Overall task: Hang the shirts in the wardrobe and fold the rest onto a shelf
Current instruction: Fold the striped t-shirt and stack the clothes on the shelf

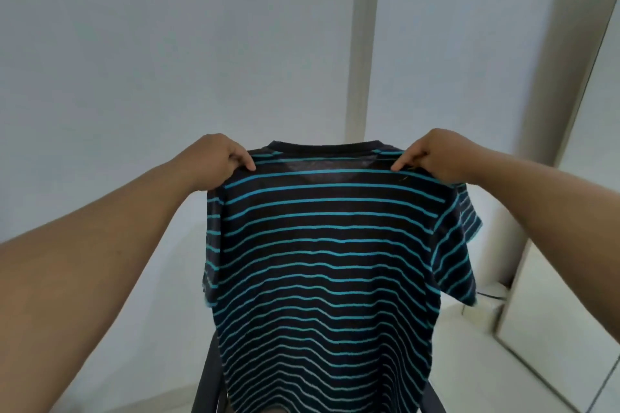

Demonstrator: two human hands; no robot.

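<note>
1. Two bare hands raised at arm's length, both gripping one garment by its shoulders.
2. Left hand (214,159): fingers curled over the top of the shoulder seam, thumb pressed on the near face of the cloth, pinching it tight.
3. Right hand (436,152): same hold on the opposite shoulder, knuckles up, thumb tip pointing inward along the fabric.
4. Between the hands: striped T-shirt (322,261), held upright and spread flat, ribbed dark neckband at the top edge, level with the knuckles.
5. Below the hands: thin, soft knit, black with narrow turquoise bands running across; bands straight near the top, wavy lower down where the cloth hangs loose. Slightly see-through patch just under the collar.
6. Outward from the right hand: short sleeve drooping in folds, same stripes.
7. Under the left hand: other sleeve hanging narrower, edge-on.
8. Beneath the shirt's hem: dark, straight-edged frame (204,379), mostly hidden; kind unclear.
9. Beyond both hands: smooth pale wall (167,43) with a flat vertical strip (364,43).
10. Far beyond the right hand: tall leaning pale panel (553,245), glossy, with a thin light rim.
</note>
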